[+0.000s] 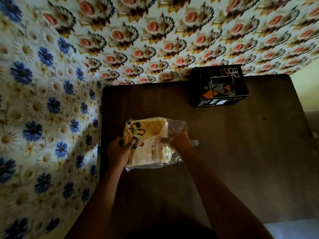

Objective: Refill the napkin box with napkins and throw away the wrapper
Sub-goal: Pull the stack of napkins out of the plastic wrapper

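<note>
- Both hands are on the clear plastic napkin pack with the yellow printed label [146, 144], which sits mid-table on the dark wooden table [241, 152] — near the person's edge.
- The left hand [119, 150] grips the pack's left side, thumb curled over the label.
- The right hand [179, 138] pinches the loose crinkled wrapper film at the right end — apparently working the opening.
- The black cardboard napkin box with orange and grey triangles [221, 87] waits at the far edge, well apart, its top slot showing dark.
- To do this well: hold the stack firm with the left, peel the film away sideways so the napkins stay squared.
</note>
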Available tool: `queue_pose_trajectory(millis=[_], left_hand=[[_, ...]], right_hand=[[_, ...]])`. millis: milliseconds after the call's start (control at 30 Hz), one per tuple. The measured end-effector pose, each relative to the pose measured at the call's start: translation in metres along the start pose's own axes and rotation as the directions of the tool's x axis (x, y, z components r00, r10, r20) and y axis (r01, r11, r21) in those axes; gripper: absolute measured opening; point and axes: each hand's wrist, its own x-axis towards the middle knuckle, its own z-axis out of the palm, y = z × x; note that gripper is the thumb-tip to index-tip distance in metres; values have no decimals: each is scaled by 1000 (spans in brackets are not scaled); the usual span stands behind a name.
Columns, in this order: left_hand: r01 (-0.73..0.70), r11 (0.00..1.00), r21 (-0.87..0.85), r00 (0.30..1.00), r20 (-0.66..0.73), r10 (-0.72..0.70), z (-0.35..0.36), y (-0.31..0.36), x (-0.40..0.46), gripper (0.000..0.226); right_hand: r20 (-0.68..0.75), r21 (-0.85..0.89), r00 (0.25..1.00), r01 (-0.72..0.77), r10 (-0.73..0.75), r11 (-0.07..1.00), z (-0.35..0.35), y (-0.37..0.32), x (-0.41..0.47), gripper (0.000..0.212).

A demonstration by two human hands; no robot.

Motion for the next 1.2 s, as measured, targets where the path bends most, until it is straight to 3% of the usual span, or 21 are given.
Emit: queue_pose_trajectory(millis=[133, 233, 267, 367, 433, 500, 600, 700, 767, 933, 1067, 1133, 1200], left_hand=[[3, 1000, -21, 1000, 3, -3, -1, -2, 0, 37], [0, 1000, -21, 1000, 5, 0, -1, -1, 1, 38], [2, 1000, -26, 1000, 9, -2, -2, -1, 1, 37], [-7, 1000, -26, 1000, 30, 8, -4, -3, 0, 33], [18, 998, -66, 998, 56, -14, -6, -3, -1, 28], [144, 969, -202, 988, 82, -130, -8, -1, 0, 25], [347, 866, -361, 938, 132, -321, -10, 1, 7, 33], [317, 884, -343, 948, 142, -285, -11, -1, 10, 15], [301, 894, -331, 953, 101, -284, -9, 0, 11, 15], [249, 913, -323, 937, -157, -311, -9, -1, 20, 17], [76, 997, -16, 931, -356, -77, -11, 7, 10, 27], [-132, 976, 173, 878, -436, 196, -9, 5, 1, 21], [-421, 861, 284, 793, -345, 502, -2, 0, -10, 24]], right_hand=[[36, 112, 999, -4, 0, 994, 3, 6, 3, 6], [38, 226, 994, -111, 105, 968, 2, 7, -3, 64], [22, 251, 994, -110, 108, 962, 4, 9, -2, 71], [65, 219, 996, -78, 65, 973, 5, -3, -13, 59], [92, 284, 996, -16, -11, 959, 10, 2, -7, 35], [144, 381, 989, -26, -31, 924, 14, 0, -8, 13], [124, 387, 992, -38, -11, 921, 17, 2, -8, 19], [148, 381, 989, -51, -6, 923, 21, 8, -6, 42], [141, 343, 990, -53, 4, 938, 22, 6, -6, 38], [101, 400, 993, 12, -57, 916, 6, 19, -8, 37], [106, 401, 993, 8, -55, 916, -6, 35, -11, 56], [108, 386, 993, 6, -52, 922, -6, 38, -9, 58], [92, 334, 994, 27, -62, 942, -4, 34, -8, 71]])
